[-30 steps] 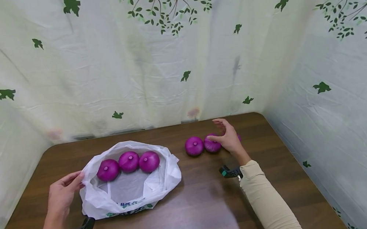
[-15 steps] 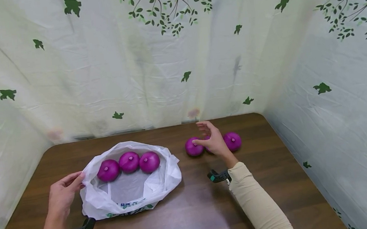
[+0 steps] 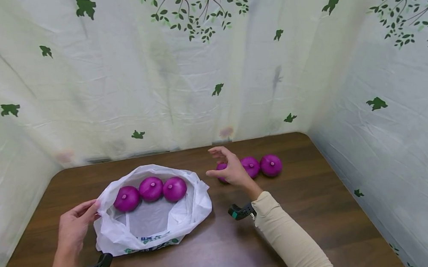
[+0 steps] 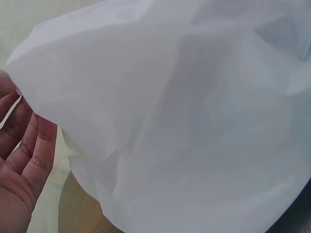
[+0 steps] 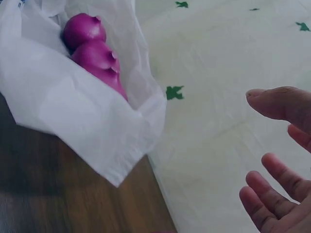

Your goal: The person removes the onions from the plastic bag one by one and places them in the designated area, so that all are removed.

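Observation:
A white plastic bag (image 3: 201,205) sits with its mouth wide on the left half of the table, three purple onions (image 3: 151,188) inside it. My left hand (image 3: 73,222) pinches the bag's left rim; in the left wrist view the bag (image 4: 155,111) hides most of the scene. Right of the bag, three more purple onions lie in a row. My right hand (image 3: 234,171) hovers over the row's left end, thumb and fingers apart, holding nothing. It partly covers the nearest onion (image 3: 222,166); the middle onion (image 3: 250,167) and the right onion (image 3: 271,165) show beside it.
The brown wooden table (image 3: 225,252) has rounded far corners. A pale curtain (image 3: 177,77) with green leaf prints encloses it at the back and sides. Each wrist carries a black strap device, such as the right wrist device (image 3: 241,211).
My right hand has moved left along the row, from the right-hand onions to the leftmost one, uncovering the others. The left hand and the bag have stayed put.

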`<action>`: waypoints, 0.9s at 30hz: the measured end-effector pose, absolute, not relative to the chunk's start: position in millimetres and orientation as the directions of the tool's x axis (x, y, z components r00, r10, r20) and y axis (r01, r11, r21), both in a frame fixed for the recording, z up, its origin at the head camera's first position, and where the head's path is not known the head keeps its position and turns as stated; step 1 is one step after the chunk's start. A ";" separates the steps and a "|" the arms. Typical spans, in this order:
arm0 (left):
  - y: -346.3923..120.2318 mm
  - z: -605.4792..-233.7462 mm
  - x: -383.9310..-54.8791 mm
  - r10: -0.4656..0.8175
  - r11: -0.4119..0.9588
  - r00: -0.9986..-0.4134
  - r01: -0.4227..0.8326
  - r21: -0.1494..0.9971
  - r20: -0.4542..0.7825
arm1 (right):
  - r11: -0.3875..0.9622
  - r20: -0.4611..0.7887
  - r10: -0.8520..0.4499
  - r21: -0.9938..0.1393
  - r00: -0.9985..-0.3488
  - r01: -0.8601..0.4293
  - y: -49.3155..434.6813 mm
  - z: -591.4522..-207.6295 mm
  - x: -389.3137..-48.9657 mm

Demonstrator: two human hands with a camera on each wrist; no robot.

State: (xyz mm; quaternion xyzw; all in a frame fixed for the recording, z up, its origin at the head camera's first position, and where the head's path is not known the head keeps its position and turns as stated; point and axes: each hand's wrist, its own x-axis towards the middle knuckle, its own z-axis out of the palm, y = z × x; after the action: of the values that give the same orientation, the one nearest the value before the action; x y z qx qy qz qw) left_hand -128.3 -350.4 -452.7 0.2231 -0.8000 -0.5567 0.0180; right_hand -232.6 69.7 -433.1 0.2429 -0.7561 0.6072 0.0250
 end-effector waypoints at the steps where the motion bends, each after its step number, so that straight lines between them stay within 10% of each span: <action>1: -350.4 -452.4 -128.5 -0.379 0.283 -0.898 -0.341 0.897 -0.222 | 0.145 0.332 -0.343 -0.905 -0.879 -0.399 66.9 -435.8 -234.1; 27: -350.9 -450.2 -128.8 -0.381 0.291 -0.896 -0.349 0.891 -0.227 | 0.221 0.245 -0.584 -0.869 -0.774 -0.442 2.4 -440.0 -222.5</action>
State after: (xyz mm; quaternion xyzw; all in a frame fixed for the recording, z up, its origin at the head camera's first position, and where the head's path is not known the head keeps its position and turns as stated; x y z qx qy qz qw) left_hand -128.8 -350.9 -450.2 0.2273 -0.8032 -0.5505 0.0145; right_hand -222.5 2.4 -440.0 0.3296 -0.7786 0.5298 -0.0670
